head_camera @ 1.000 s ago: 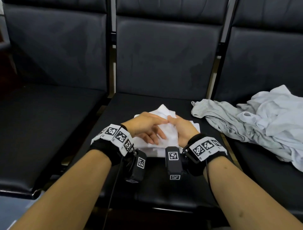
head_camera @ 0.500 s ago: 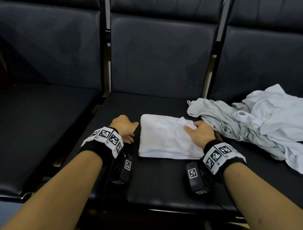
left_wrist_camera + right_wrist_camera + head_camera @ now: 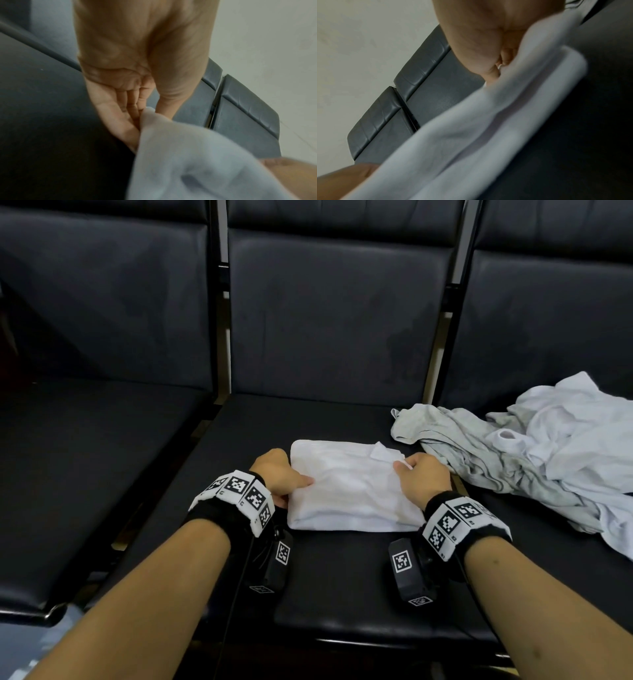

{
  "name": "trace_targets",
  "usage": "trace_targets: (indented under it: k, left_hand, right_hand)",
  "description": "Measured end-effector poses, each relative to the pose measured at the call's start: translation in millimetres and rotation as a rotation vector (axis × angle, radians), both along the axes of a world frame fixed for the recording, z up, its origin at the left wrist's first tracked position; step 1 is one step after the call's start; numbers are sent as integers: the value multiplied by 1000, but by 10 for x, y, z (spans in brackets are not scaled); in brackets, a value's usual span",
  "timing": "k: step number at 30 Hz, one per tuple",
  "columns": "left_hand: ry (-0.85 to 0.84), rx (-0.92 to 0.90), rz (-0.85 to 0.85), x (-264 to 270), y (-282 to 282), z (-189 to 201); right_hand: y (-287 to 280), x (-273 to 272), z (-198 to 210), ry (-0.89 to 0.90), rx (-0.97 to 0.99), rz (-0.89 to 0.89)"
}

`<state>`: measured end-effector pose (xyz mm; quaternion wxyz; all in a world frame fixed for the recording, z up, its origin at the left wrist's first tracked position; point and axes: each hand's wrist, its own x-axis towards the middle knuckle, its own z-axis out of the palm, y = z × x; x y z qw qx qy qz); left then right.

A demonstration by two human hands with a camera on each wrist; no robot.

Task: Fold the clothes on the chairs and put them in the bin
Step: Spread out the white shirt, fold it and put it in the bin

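A folded white garment [image 3: 349,487] lies flat on the middle black chair seat [image 3: 342,577]. My left hand [image 3: 281,474] is at its left edge, thumb on top and fingers tucked under the fabric. The left wrist view shows that hand [image 3: 130,102] pinching the cloth edge [image 3: 188,162]. My right hand [image 3: 421,477] holds the right edge the same way, thumb on top. In the right wrist view the fingers [image 3: 505,59] curl behind the layered cloth [image 3: 488,121]. No bin is in view.
A loose heap of grey and white clothes [image 3: 513,446] covers the right chair and spills onto the middle seat's right edge, close to my right hand. The left chair seat [image 3: 85,474] is bare. Chair backs stand behind.
The bunched garment now lies flat as a folded rectangle. My hands moved apart to its sides, and the left hand has closed in and taken the left edge.
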<state>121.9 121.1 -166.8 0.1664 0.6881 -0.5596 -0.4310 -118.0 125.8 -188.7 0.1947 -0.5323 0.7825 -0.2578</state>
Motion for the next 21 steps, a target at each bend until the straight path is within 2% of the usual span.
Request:
trace_targets:
  k: [5, 8, 11, 13, 15, 17, 21]
  left_hand:
    - [98, 69, 56, 210, -66, 25]
    - [62, 146, 46, 305, -39, 36]
    - [40, 174, 29, 335, -44, 72]
    - [57, 185, 18, 353, -47, 110]
    - [44, 236, -81, 357, -25, 155]
    - [-45, 285, -197, 311, 31, 201]
    - [-406, 225, -362, 157, 70, 208]
  right_hand:
    - [-34, 66, 22, 9, 12, -14]
    - [-29, 37, 19, -11, 6, -60]
    - [4, 74, 56, -36, -57, -23]
    - [6, 135, 87, -36, 5, 20]
    - [-20, 199, 111, -51, 128, 12]
    - [-22, 266, 122, -73, 212, 29]
    - [50, 431, 128, 197, 353, 148]
